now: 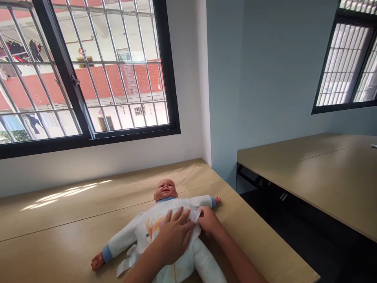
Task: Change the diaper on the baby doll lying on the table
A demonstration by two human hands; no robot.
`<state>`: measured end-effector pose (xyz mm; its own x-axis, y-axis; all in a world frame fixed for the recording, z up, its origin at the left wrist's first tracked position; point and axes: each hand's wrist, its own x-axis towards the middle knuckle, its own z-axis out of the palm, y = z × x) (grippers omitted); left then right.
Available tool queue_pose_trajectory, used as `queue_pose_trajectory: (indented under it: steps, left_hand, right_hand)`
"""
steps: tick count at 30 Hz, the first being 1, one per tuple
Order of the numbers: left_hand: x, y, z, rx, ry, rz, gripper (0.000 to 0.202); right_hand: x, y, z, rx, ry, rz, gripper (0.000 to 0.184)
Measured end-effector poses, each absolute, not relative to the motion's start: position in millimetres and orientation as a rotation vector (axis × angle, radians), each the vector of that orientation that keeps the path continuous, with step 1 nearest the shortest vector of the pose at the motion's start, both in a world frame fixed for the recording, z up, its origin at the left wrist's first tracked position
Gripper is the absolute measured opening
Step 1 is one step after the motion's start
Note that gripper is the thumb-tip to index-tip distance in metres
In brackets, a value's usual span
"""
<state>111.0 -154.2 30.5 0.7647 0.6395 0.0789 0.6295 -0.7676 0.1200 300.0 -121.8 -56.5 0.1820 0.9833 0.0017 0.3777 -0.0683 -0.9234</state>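
Observation:
A baby doll (165,189) lies on its back on the wooden table, arms stretched out to both sides. It wears a white suit with blue cuffs and collar. Over its chest and belly is a white cloth (153,226) with an orange print, and a white strap (127,260) sticks out at its lower left. My left hand (176,236) rests on the cloth, fingers spread and nearly flat. At the doll's side on the right, my right hand (207,221) pinches the edge of the cloth; its fingertips are partly hidden.
The doll lies on a light wooden table (73,236) whose right edge runs diagonally beside my right forearm. Beyond a dark gap stands a second table (309,169). A barred window (88,135) and a white wall are behind the first table.

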Motion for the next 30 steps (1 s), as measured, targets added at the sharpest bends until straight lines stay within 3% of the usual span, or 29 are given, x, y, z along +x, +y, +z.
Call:
queue_pose_trajectory:
  steps: [3,16,25,30]
  left_hand:
    - [121.1,-145.6,30.5,2.837,1.045,0.1,0.038]
    - [148.8,-129.5,14.5,2.566,1.556,0.108,0.029]
    - [152.2,-131.3,20.2,2.555,1.647,-0.011,0.043]
    - [150.6,-127.0,9.4,2.559,1.629,0.117,0.042]
  right_hand:
    - [300.4,-121.9,-58.1,-1.612,-1.217,0.985,0.016]
    - [310.5,-119.7,-61.7,-1.512,-1.036,1.218,0.017]
    - [321.7,-125.8,-55.6,-1.303,-1.141,1.232,0.021]
    - [307.3,-134.6,-33.6,-1.171,-1.336,1.234,0.024]
